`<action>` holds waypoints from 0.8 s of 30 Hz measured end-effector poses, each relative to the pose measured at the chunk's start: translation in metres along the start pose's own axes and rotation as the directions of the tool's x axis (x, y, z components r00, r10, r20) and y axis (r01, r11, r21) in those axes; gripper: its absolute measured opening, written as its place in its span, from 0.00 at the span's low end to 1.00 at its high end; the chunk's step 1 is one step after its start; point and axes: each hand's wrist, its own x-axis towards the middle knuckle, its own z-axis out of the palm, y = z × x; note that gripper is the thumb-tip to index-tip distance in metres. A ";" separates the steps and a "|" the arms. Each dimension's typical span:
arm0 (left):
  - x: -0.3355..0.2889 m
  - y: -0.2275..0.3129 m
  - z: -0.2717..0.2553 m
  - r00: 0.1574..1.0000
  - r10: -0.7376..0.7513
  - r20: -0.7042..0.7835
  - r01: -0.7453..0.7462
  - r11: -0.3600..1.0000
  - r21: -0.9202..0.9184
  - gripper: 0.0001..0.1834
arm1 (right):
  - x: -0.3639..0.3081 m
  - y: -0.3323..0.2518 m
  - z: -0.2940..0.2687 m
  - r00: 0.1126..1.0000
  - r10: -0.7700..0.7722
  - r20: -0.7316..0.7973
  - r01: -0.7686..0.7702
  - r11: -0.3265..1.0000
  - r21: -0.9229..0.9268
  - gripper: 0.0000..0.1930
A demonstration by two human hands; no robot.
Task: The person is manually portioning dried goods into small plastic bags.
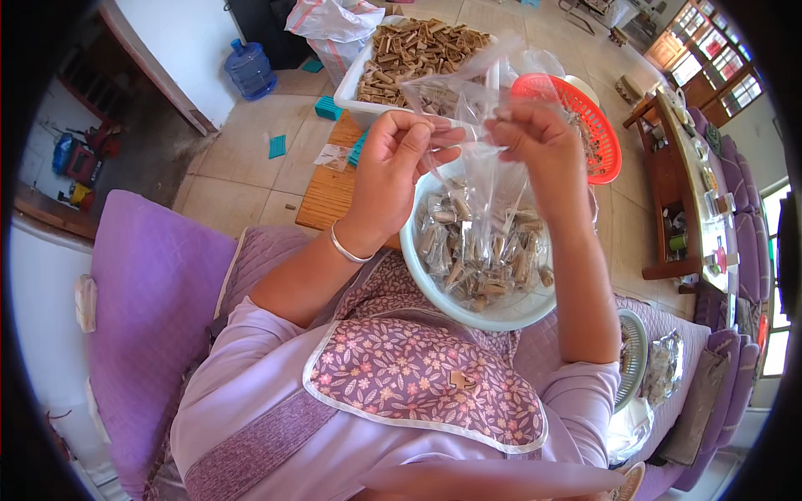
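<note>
A clear plastic bag (488, 171) is stretched between my two hands and hangs down over a pale blue basin (413, 265). My left hand (399, 152) pinches its left side between thumb and fingers. On the other side, my right hand (539, 138) grips the bag near its upper edge. I cannot make out whether anything is inside the bag. Several small clear packets of short brown pieces (493, 271) fill the basin below my hands.
Behind the basin stands a white tub (349, 88) heaped with brown pieces. An orange-red plastic basket (608, 138) is at its right. A wooden bench (322, 194) and teal blocks (327, 108) lie to the left. A green basket (635, 359) rests by my right elbow.
</note>
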 end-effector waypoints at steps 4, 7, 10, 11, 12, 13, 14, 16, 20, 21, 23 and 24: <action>0.003 -0.005 -0.008 0.973 -0.012 -0.229 -0.010 0.996 -0.094 0.04 | 0.042 -0.031 -0.006 0.983 -0.163 -0.089 0.085 0.821 -0.565 0.11; 0.002 -0.029 -0.016 0.957 -0.161 -0.239 0.072 0.937 -0.341 0.04 | 0.069 -0.043 -0.001 0.782 -0.618 0.081 0.364 0.348 -0.864 0.09; -0.008 -0.036 -0.013 0.824 -0.557 -0.107 0.500 0.802 -0.326 0.06 | 0.085 -0.044 0.015 0.849 -0.307 0.431 0.451 -0.007 -0.893 0.17; -0.015 -0.031 -0.006 0.821 -0.561 -0.102 0.506 0.799 -0.324 0.06 | 0.090 -0.035 0.010 0.852 -0.305 0.424 0.444 -0.006 -0.896 0.17; -0.025 -0.024 0.002 0.863 -0.504 0.027 0.504 0.864 -0.009 0.07 | 0.099 -0.019 0.001 0.788 -0.276 0.550 0.552 -0.078 -0.830 0.17; -0.034 -0.016 0.008 0.865 -0.472 0.169 0.412 0.861 0.296 0.07 | 0.104 -0.008 -0.004 0.708 -0.235 0.666 0.653 -0.142 -0.744 0.16; -0.041 -0.004 0.011 0.850 -0.426 0.311 0.201 0.807 0.556 0.07 | 0.103 -0.007 0.004 0.743 -0.147 0.653 0.640 -0.132 -0.757 0.13; -0.052 0.034 0.027 0.881 -0.277 0.382 -0.048 0.753 0.657 0.06 | 0.095 -0.009 0.010 0.740 -0.063 0.669 0.658 -0.136 -0.741 0.12; -0.024 0.057 0.038 0.754 0.274 0.597 -0.644 0.130 0.754 0.08 | 0.084 0.010 -0.003 0.604 -0.188 0.774 0.762 -0.148 -0.631 0.04; -0.009 0.050 0.032 0.758 0.269 0.594 -0.641 0.135 0.756 0.08 | 0.080 0.013 -0.007 0.607 -0.184 0.773 0.762 -0.142 -0.632 0.04; 0.020 0.027 0.016 0.732 0.204 0.650 -0.648 -0.088 0.757 0.12 | 0.072 0.010 -0.007 0.623 -0.225 0.749 0.754 -0.080 -0.652 0.06; 0.025 0.017 0.011 0.736 0.197 0.647 -0.646 -0.082 0.759 0.12 | 0.073 0.011 -0.008 0.658 -0.160 0.736 0.736 -0.068 -0.673 0.09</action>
